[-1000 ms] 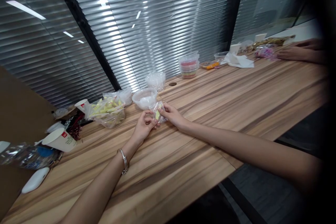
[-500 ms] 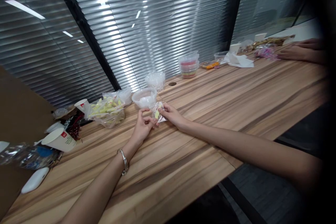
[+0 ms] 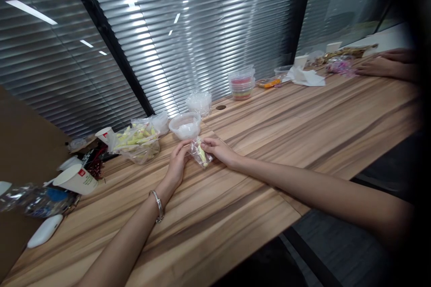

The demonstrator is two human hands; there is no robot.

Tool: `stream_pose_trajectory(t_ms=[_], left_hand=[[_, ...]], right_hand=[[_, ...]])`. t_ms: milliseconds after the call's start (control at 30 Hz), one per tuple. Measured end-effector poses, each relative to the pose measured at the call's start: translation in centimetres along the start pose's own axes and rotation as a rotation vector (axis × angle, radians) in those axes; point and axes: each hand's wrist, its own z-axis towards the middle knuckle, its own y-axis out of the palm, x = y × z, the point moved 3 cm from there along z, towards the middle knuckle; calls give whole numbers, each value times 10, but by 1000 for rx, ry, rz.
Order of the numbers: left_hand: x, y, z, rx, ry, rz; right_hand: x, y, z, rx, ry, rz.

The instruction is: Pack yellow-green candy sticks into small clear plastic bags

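Observation:
A small clear plastic bag [image 3: 197, 155] hangs between my two hands just above the wooden table. Inside it lies a slim pale yellow piece [image 3: 202, 156] whose exact kind I cannot make out. My right hand [image 3: 220, 151] pinches the bag's right side between thumb and fingers. At the bag's upper left edge, my left hand [image 3: 177, 161] has its fingers closed, with the fingertips partly hidden. A round clear plastic tub [image 3: 175, 126] with whitish plastic in it stands right behind the bag.
Left of the tub sits an open bag of yellow pieces [image 3: 134, 139]. Paper cups [image 3: 76, 178] and a white mouse-like object [image 3: 45, 231] line the left side. Stacked tubs [image 3: 241, 84], a crumpled tissue [image 3: 305, 76] and another person's hand [image 3: 379, 66] are farther right.
My left fingers have moved from the bag's lower part up to its upper left edge. The yellow piece now shows more fully, pointing downward.

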Motion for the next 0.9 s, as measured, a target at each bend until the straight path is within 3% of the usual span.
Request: stream_pose_trajectory(t_ms=[333, 900], left_hand=[[3, 6, -3, -108, -92, -108], [1, 2, -1, -64, -70, -82]], right_hand=[[-4, 1, -5, -27, 39, -67], [-5, 4, -3, 28, 33, 4]])
